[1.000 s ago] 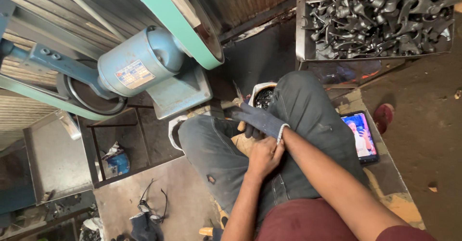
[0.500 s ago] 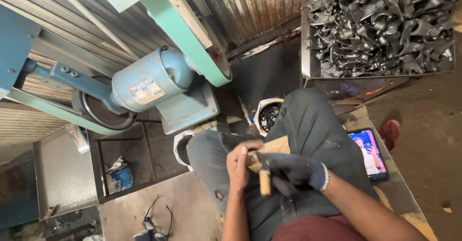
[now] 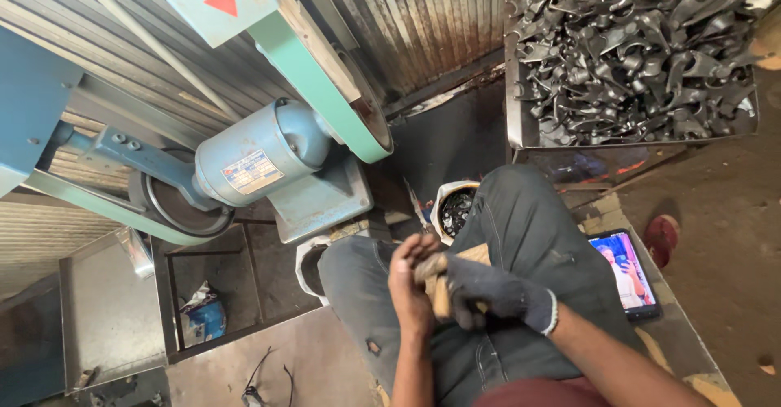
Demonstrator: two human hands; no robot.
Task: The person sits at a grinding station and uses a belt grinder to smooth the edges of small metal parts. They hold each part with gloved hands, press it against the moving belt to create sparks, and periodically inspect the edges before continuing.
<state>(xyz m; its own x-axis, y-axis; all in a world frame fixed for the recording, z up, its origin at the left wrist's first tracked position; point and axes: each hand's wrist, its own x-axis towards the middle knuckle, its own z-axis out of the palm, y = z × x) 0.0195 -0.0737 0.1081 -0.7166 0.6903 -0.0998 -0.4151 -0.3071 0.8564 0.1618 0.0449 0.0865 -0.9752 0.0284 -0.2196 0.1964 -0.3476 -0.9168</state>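
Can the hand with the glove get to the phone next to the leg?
Probably yes. The gloved right hand is over the lap, gripping a small wooden piece, and the phone lies just beyond the right thigh with nothing covering it.

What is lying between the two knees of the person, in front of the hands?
In the head view, a small white container filled with dark metal pieces sits between the knees, just beyond the left hand and the gloved right hand, which hold a wooden piece.

We can't really make out the wooden piece [image 3: 442,291], since the bare left hand [image 3: 411,287] and gloved right hand [image 3: 492,293] cover most of it. The tray of metal parts [image 3: 514,122] gets chopped off at the top and right edges. The phone [image 3: 626,274] screen's too small to read.
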